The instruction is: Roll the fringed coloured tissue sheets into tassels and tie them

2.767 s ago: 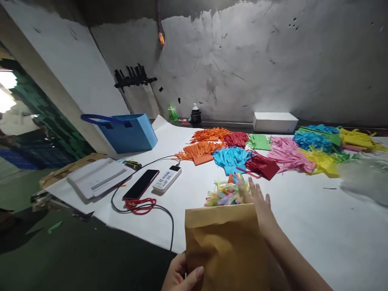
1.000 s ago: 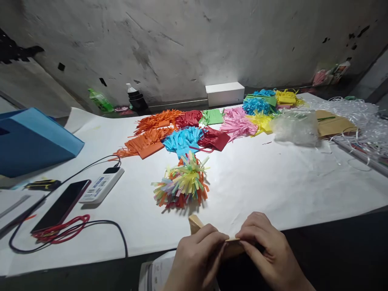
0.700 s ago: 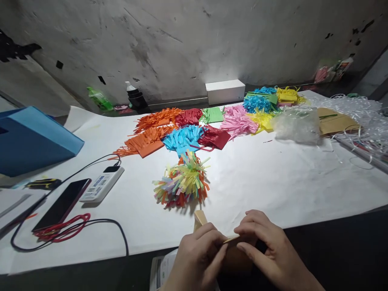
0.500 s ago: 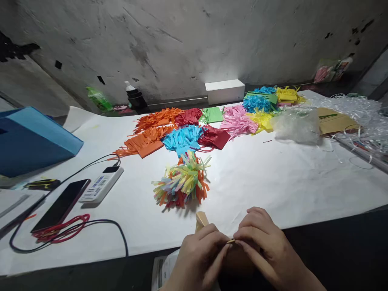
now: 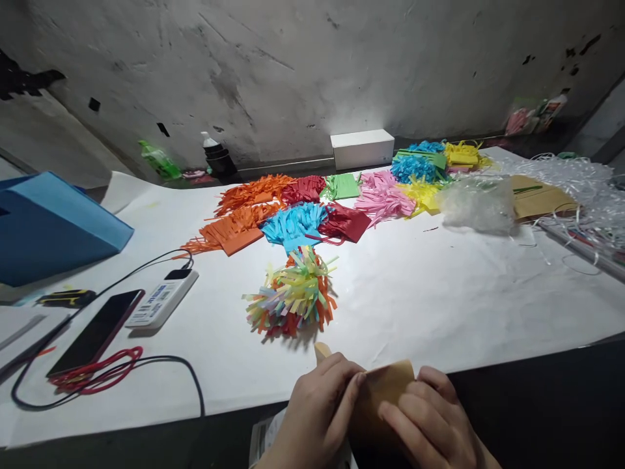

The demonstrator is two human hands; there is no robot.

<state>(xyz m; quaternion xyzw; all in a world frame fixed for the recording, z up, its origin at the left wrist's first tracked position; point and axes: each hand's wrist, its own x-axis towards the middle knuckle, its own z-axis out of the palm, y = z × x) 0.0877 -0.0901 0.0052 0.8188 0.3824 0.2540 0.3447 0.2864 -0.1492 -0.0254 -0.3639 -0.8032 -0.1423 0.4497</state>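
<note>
Bare grey wall [image 5: 293,78] backs a white-covered table [image 5: 439,306], and the brown paper [image 5: 383,391] is held up at the table's near edge, in front of the dark gap, its lower part lost in shadow. The left hand [image 5: 322,410] pinches the upper edge between thumb and forefinger; the right hand [image 5: 434,420] grasps the other side, its fingers bent, with one fingertip pressed against the paper's face. Where the right thumb sits is hard to tell. Working that edge well, as I judge it, calls for the left pinch to act as a steady anchor while the right fingers stay light, since paper like this probably takes a stray crease easily. An even, gentle pull between the two hands should keep the panel flat; pulling harder on one side could skew or tear it. Past the left hand a paper corner [image 5: 320,352] sticks up, probably part of the same piece, and it is best kept from bending under the knuckles. Just beyond lies the multicoloured fringe bundle [image 5: 293,296], near enough that the wrists should stay low and close, and the black cable [image 5: 195,384] on the left deserves similar room.
</note>
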